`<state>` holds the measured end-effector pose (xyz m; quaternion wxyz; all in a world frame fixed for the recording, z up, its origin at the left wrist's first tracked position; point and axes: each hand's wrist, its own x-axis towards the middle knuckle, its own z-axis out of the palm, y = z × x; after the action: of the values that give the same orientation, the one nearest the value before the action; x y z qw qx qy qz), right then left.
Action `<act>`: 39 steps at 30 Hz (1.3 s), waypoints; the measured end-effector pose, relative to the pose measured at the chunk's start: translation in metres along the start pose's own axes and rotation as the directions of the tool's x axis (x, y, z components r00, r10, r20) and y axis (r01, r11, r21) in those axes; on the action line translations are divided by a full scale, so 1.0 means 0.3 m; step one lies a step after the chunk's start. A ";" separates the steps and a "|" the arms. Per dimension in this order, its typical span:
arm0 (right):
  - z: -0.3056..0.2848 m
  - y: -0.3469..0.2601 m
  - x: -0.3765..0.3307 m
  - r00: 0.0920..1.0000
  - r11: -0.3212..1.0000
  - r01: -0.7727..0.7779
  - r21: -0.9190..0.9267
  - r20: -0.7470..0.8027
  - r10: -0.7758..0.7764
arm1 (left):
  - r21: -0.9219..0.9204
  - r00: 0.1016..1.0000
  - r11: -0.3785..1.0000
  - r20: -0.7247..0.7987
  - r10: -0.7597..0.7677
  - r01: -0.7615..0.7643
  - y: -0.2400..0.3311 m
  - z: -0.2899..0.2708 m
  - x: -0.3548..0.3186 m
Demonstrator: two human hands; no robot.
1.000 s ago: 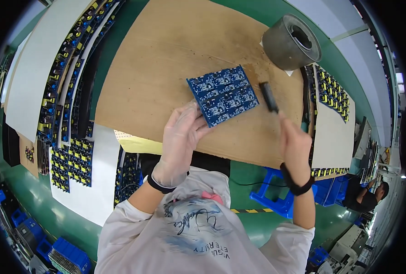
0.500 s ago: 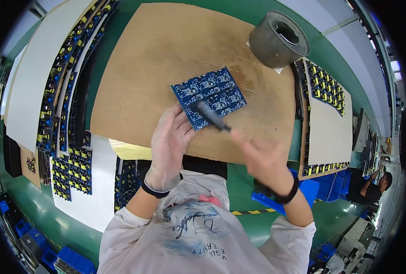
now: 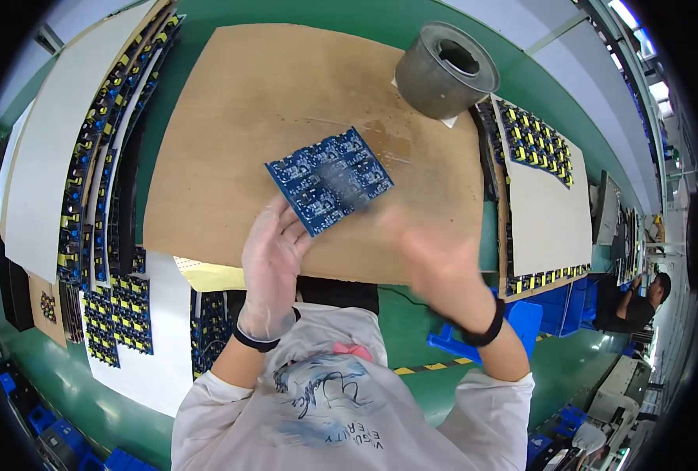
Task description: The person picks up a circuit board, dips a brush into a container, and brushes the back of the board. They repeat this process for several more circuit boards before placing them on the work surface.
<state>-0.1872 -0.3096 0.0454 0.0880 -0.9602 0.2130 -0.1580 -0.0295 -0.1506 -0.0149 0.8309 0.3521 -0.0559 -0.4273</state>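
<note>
A blue circuit board panel [image 3: 298, 184] is tilted above the brown cardboard. My left hand [image 3: 269, 255], in a thin clear glove, grips its lower left edge; the fingers go underneath and are partly hidden. Over the board's middle a dark brush [image 3: 341, 187] appears only as a grey smear. My right hand [image 3: 439, 263], bare and blurred by motion, is closed on the brush's handle end to the right of the board.
Cardboard [image 3: 207, 141] covers the worktop. A round grey metal can [image 3: 443, 74] with a holed top stands at the far right. Boards with yellow parts lie on a right-hand stack [image 3: 549, 220] and left-hand stacks [image 3: 43, 149]. A person [image 3: 631, 302] works at far right.
The view has shifted, so the scene sits differently in the picture. The brush and my right hand have moved across the board and look more smeared. My left hand keeps its hold.
</note>
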 end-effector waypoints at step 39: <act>-0.046 0.139 -0.020 0.985 0.982 0.170 0.084 0.006 -0.171 | 0.191 0.995 0.980 -0.096 -0.031 0.049 0.000 0.051 -0.016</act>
<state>-0.2131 -0.3457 0.0468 0.1155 -0.9714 0.1227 -0.1672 -0.0386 -0.1551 -0.0026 0.7858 0.4515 -0.0516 -0.4196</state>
